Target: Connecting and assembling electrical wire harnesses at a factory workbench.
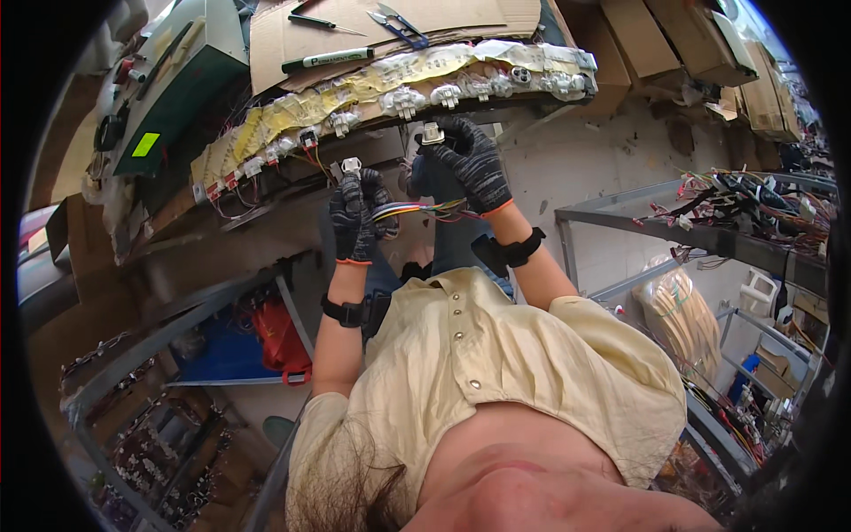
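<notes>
Both hands wear dark grey knit gloves with orange cuffs. My left hand (355,213) is closed on a small white plug connector (352,165), which sticks up past its fingertips. A bundle of coloured wires (408,209) runs out of that hand to the right, passing below my right hand. My right hand (474,164) pinches a squarish off-white connector (432,133) between thumb and fingers. The two connectors are apart. Just beyond the hands is a long board (405,102) lined with white connectors and covered with yellowed tape and clear plastic.
On the cardboard (417,22) behind the board lie a green marker (328,59), a thin pointed tool (324,24) and blue-handled snips (399,27). A metal rack with wire harnesses (753,204) stands at right. At lower left is another metal frame (177,346), with a red bag (282,335).
</notes>
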The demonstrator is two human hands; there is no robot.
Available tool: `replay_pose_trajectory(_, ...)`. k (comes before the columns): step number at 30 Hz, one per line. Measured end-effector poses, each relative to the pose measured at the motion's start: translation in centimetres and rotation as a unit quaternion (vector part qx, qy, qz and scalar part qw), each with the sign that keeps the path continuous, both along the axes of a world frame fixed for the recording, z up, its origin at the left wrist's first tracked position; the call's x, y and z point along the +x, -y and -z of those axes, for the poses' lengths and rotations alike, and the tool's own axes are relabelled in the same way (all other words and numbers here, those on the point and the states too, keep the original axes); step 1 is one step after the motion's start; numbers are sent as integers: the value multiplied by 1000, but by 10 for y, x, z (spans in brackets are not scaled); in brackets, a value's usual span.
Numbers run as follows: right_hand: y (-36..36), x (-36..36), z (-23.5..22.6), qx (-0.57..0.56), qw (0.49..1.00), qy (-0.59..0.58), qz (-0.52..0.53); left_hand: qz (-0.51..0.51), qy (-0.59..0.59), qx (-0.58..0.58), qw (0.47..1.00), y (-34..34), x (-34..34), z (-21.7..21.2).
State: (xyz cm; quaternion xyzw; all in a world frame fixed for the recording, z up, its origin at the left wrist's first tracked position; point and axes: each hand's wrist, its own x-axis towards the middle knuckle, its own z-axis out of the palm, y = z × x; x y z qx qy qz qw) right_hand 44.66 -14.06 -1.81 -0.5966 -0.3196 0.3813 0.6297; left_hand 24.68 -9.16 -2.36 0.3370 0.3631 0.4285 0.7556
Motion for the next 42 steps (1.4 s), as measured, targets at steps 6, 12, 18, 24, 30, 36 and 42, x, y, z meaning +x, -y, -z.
replay_pose_trajectory(6,-17,-23,-30,-29,984,165,64,16,-59,-18,998,-24,13,8)
replay_pose_trajectory(12,-24,-33,-23,34,949,286,127,59,-44,-39,997,-39,9,3)
replay_pose_trajectory(18,-32,-33,-27,94,926,331,156,50,1,-41,998,-34,10,-12)
replay_pose_trajectory(24,-34,-28,-27,100,879,432,176,47,-54,-46,996,-35,23,-37)
replay_pose_trajectory(30,71,-47,1,121,906,381,137,-4,-125,-110,986,-46,38,-42)
replay_pose_trajectory(36,62,-16,69,56,997,38,-34,-43,-522,716,462,-83,-9,10)
replay_pose_trajectory(42,82,52,30,315,704,-631,78,-25,-584,609,536,-90,-22,17)
